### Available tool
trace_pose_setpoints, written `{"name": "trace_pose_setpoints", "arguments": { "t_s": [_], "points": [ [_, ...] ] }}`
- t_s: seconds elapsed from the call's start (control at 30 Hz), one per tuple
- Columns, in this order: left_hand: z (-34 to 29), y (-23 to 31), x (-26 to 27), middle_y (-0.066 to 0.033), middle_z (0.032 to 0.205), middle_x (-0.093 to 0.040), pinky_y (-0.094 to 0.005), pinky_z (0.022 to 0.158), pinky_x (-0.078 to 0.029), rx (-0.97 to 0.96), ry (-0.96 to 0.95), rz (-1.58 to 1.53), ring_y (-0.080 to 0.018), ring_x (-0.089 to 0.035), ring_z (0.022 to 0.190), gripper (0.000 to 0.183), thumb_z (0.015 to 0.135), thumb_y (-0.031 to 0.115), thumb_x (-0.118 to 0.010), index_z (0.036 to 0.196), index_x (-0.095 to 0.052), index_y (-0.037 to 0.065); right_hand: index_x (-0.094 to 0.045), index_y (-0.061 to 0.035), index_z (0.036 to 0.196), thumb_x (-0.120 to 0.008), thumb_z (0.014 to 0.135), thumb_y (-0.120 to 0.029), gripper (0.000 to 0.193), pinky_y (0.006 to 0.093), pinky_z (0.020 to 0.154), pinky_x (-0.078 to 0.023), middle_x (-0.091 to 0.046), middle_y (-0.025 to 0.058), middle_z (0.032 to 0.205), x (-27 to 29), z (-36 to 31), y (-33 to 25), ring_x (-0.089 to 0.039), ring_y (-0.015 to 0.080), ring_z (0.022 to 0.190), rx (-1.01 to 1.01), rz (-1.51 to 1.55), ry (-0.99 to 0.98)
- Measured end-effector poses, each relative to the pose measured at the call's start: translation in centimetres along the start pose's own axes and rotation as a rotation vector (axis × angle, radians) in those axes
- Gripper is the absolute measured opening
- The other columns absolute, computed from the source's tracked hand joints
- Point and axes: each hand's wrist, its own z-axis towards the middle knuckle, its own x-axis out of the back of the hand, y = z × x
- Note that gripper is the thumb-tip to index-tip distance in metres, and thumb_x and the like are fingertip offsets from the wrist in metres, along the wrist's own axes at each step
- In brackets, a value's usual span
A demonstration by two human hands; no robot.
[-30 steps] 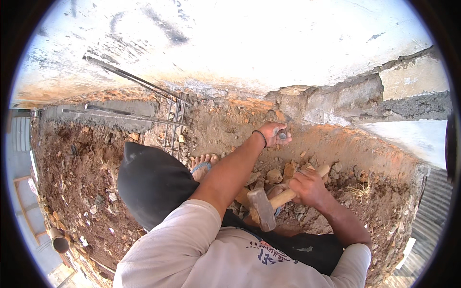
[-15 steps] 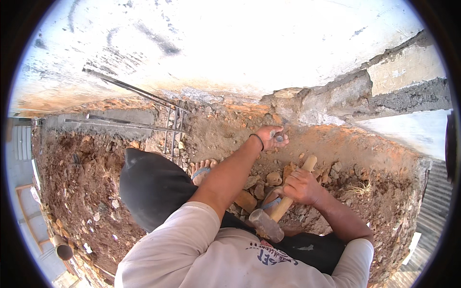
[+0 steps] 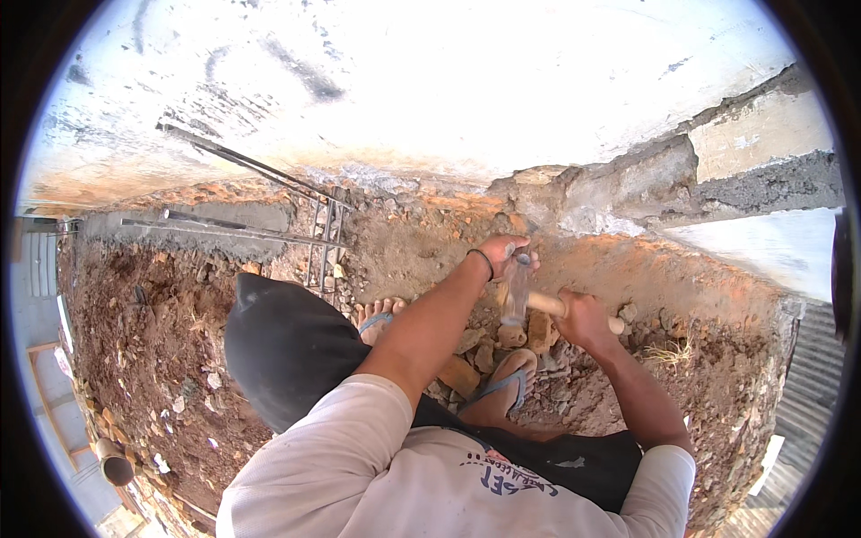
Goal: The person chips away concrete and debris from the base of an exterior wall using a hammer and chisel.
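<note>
Your right hand (image 3: 587,321) is clenched around the handle of one hammer (image 3: 545,303), its head left of that grip and overlapping your left hand (image 3: 502,255); I cannot tell whether the head touches anything. Your left fingers curl around one metal rod (image 3: 524,258), its round end facing up. Two sandalled feet (image 3: 517,378) stand below the left grip, one rebar frame (image 3: 330,235) to its left.

Grey hammer hd (image 3: 514,298), lt-tan handle (image 3: 548,304), blk trousers (image 3: 291,350), wht wall (image 3: 466,81) w/ dk smudges (image 3: 307,73)
</note>
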Motion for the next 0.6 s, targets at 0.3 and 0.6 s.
{"name": "trace_pose_setpoints", "arguments": {
  "t_s": [0.3, 0.6],
  "points": [
    [-0.6, 0.6, 0.6, -0.0132, 0.092, -0.069, -0.0482, 0.088, -0.061, 0.009, 0.029, 0.019, -0.0327, -0.072, 0.092, 0.018, 0.098, 0.017, -0.063, 0.102, -0.059, 0.0, -0.059, -0.0073, 0.085, -0.074, 0.071, -0.016, 0.023, 0.0453, 0.072, -0.054, -0.065, 0.013, 0.077, 4.8, -3.5, -4.8, -0.068, 0.0349, 0.073, 0.89, -0.048, 0.106],
    [-0.1, -0.9, 1.3, -0.0158, 0.099, -0.067, -0.0482, 0.086, -0.062, -0.055, 0.057, -0.004, -0.0351, -0.071, 0.093, 0.021, 0.099, 0.016, -0.061, 0.108, -0.055, -0.002, -0.064, -0.0057, 0.096, -0.077, 0.077, -0.021, 0.027, 0.0466, 0.077, -0.055, -0.071, 0.0182, 0.089, 2.0, -1.6, -0.7, -0.071, 0.0343, 0.084, 0.087, -0.045, 0.031]
  ]
}}
